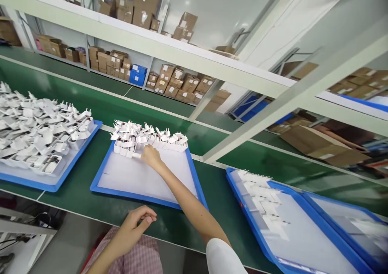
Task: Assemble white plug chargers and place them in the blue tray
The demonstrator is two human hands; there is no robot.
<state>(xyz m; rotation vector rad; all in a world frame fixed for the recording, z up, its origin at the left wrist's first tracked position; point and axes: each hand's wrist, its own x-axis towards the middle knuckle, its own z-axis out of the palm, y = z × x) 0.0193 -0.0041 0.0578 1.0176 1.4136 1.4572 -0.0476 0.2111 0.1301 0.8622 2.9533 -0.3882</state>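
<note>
Progress, judged from the head view, looks early: on the middle tray [142,195] white plug adapters [145,138] fill only a band along its far edge, roughly two rows deep with some lying loose on top, while the rest of the tray's white floor down to the near edge is bare. The right hand [151,157] reaches out to the near side of that band, fingers curled on one white adapter [137,155] at the row's front, apparently pinching it; the hold itself is partly hidden. The left hand [135,223] rests back at the near edge of the green table [85,177], above the lap, fingers loosely curled with thumb against fingertips; whether it grips anything I cannot tell. The supply tray [60,183] at the table's left end is heaped with loose adapters [36,128], too many and too jumbled to count, so much seems left. Four blue-rimmed trays show in all: the heaped one, the middle one, and two overlapping at the right, the nearer of which [266,249] carries a short line of white pieces [263,197] too blurred to count.
</note>
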